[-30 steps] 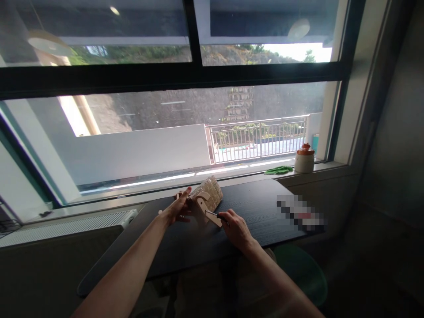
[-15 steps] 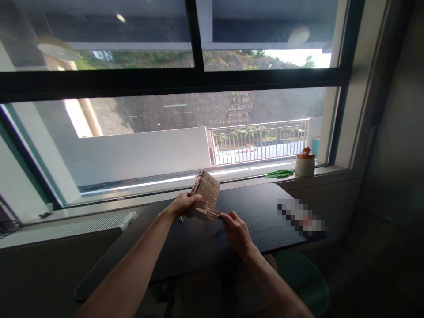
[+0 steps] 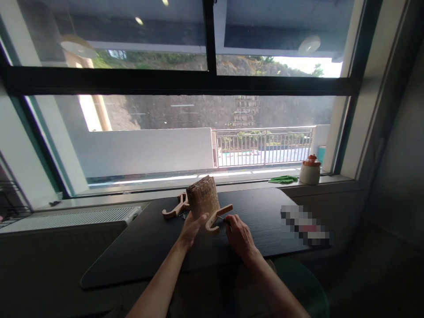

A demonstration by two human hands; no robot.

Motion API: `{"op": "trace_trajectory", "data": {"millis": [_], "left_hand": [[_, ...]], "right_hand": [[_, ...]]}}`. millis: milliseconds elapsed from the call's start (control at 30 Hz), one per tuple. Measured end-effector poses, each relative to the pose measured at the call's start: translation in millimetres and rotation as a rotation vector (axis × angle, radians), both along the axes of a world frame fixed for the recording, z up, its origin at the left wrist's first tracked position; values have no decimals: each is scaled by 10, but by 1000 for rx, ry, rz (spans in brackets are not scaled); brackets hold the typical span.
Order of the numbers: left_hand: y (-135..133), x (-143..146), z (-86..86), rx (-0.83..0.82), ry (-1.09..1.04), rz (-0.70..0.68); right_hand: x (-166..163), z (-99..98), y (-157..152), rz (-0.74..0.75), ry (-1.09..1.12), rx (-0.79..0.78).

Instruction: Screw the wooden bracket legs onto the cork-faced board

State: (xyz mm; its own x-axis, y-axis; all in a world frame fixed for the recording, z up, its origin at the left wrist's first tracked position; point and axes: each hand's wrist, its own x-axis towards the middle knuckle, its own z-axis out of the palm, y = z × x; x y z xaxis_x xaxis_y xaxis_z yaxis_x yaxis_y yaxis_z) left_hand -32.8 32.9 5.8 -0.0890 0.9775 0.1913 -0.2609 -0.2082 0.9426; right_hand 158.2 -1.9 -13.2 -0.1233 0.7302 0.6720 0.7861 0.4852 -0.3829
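My left hand (image 3: 192, 229) is closed around the lower end of a rough brown wooden board (image 3: 202, 196), held tilted above the dark table. A pale wooden hook (image 3: 225, 209) sits against the board's lower right edge, its curved end pointing down. In my right hand (image 3: 240, 232) is a screwdriver (image 3: 228, 221), gripped by its dark handle, its thin shaft pointing left at the hook. Whether a screw is under the tip is too small to tell. Behind my left hand, more wooden hooks (image 3: 174, 213) lie on the table beside a few small screws (image 3: 184, 216).
The black table (image 3: 265, 221) stands below a wide window. A blurred-out item (image 3: 306, 226) lies at its right end. On the sill are a green cloth (image 3: 283, 179) and a pale jar with an orange lid (image 3: 310, 170). A radiator (image 3: 99, 218) runs at left; a green stool (image 3: 301, 282) is below right.
My left hand has turned the board, so the hook now sticks out to the right. The hooks on the table have come into sight. The screwdriver stays at the hook, and the view has shifted slightly.
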Motion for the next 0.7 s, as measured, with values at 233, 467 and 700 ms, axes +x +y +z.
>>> {"op": "trace_trajectory", "data": {"millis": [233, 467, 700], "left_hand": [[20, 32, -77, 8, -16, 123], [-4, -44, -133, 50, -58, 96], [17, -40, -146, 76, -63, 98]], "right_hand": [[15, -11, 26, -45, 29, -36], [25, 7, -40, -58, -4, -63], [-9, 7, -40, -117, -41, -97]]}}
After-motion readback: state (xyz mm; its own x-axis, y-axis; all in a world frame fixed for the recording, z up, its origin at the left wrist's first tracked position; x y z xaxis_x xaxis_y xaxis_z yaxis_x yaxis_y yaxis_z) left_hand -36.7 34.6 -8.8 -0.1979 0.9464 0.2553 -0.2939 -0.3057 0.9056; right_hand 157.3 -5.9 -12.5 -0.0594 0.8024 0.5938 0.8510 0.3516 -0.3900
